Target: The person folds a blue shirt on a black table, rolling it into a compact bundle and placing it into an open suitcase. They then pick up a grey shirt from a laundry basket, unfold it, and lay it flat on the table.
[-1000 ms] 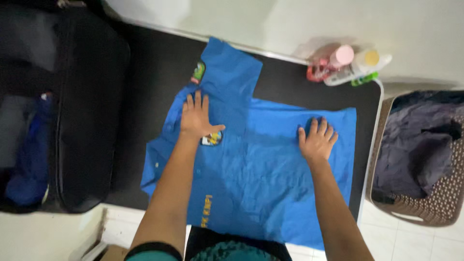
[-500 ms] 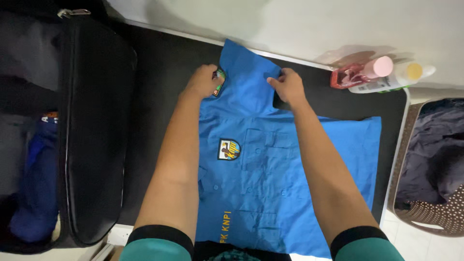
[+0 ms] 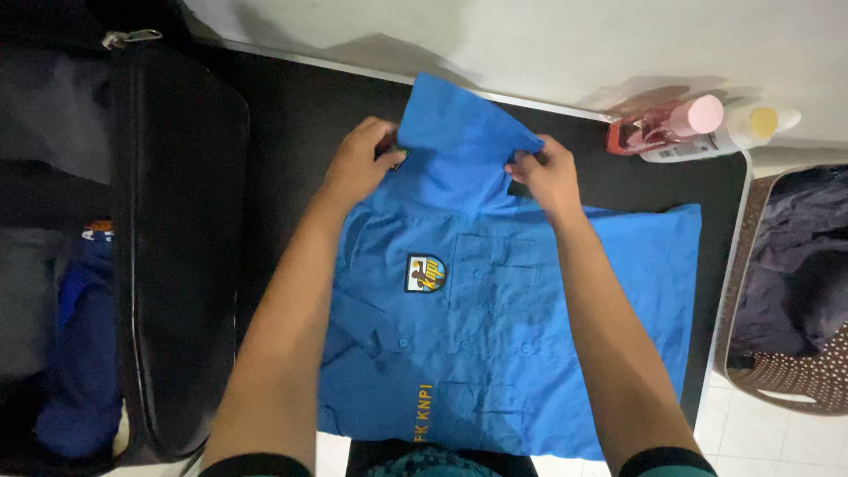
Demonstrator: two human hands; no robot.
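Both our hands pinch the sleeve of a blue shirt.

Our left hand (image 3: pixel 358 163) and right hand (image 3: pixel 549 175) each grip an edge of the raised sleeve (image 3: pixel 459 132); the blue shirt (image 3: pixel 512 327) lies flat on the black table (image 3: pixel 291 115); a black suitcase (image 3: pixel 177 230) sits left; bottles (image 3: pixel 707 128) and a laundry basket (image 3: pixel 786 291) sit right.

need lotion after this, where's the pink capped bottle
In the head view, the pink-capped bottle lies at the far right edge of the black surface, beside a yellow-capped bottle, just beyond the blue shirt.
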